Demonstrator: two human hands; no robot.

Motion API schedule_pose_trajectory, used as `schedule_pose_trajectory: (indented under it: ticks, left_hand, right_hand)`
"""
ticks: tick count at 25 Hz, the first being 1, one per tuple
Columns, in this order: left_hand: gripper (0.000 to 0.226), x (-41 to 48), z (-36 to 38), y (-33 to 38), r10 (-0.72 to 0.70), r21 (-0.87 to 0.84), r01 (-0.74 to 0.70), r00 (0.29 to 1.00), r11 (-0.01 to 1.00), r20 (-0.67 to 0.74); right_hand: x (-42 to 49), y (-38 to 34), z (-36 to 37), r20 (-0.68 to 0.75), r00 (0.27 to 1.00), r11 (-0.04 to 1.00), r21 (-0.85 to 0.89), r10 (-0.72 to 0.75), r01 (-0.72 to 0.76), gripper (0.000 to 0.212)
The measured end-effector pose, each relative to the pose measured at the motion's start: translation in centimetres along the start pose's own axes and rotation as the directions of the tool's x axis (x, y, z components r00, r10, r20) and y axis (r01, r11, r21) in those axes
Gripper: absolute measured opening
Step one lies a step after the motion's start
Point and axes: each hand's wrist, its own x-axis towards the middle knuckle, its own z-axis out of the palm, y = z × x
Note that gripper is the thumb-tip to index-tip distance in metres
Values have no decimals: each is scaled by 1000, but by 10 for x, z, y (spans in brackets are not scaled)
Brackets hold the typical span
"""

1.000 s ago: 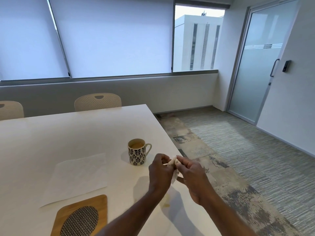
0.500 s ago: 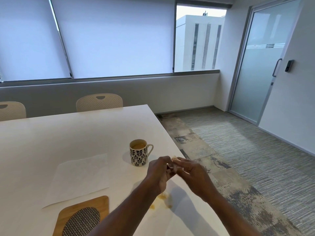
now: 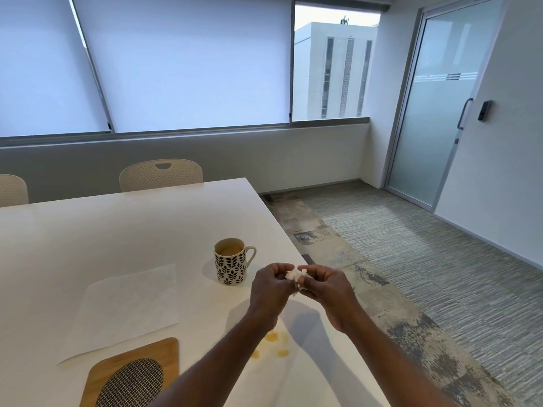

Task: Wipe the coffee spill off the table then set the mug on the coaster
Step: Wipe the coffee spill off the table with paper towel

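A cream mug [image 3: 231,262] with a dark leaf pattern stands upright on the white table [image 3: 117,236], holding coffee, its handle to the right. Brown coffee drops [image 3: 274,345] lie on the table near the right edge, below my hands. My left hand [image 3: 270,286] and my right hand [image 3: 324,286] are raised above the table and together pinch a small crumpled white tissue [image 3: 295,276]. A wooden coaster [image 3: 132,374] with a dark woven oval sits at the near left.
A flat white paper napkin [image 3: 126,306] lies between mug and coaster. Two cream chairs [image 3: 161,174] stand behind the table's far side. The table's right edge runs close to my hands, with carpeted floor [image 3: 411,274] and a glass door [image 3: 446,107] beyond.
My hands have kept working the tissue between them at about the same spot. The coffee drops under my forearms are now plainly in view.
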Motion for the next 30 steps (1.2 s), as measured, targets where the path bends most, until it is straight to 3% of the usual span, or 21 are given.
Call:
schedule_pose_trajectory:
  ticks: [2,3,5,7,10,13,24,30]
  left_hand:
    - [33,-6,1,-9,187,367,-196,980,910,59]
    - [31,-11,2,-14,255,454,-281,959,845,120]
    - [38,-16,5,-26,274,519,-338,941,785,198]
    - [46,-17,7,-30,261,575,-353,935,739,238]
    - [39,-20,16,-35,280,557,-432,898,709,340]
    - [53,-21,27,-42,254,588,-455,883,669,393]
    - [63,-15,112,-50,176,610,-564,798,557,577]
    - [62,-14,156,-59,141,574,-620,736,535,663]
  right_hand:
    - [0,9,-1,-70,992,946,-315,-104,77,26]
    - [-1,14,-2,-72,983,869,-481,-170,115,24]
    - [-3,22,-3,-5,965,719,-668,-264,193,18]
    - [-5,29,-7,84,955,626,-738,-285,252,16]
    - [-7,40,-21,188,944,515,-800,-270,307,15]
    - [-10,43,-37,205,946,473,-826,-250,305,18]
    - [-30,39,-128,-41,927,448,-883,-372,140,20]
    - [-57,60,-193,-213,923,453,-890,-319,-49,18]
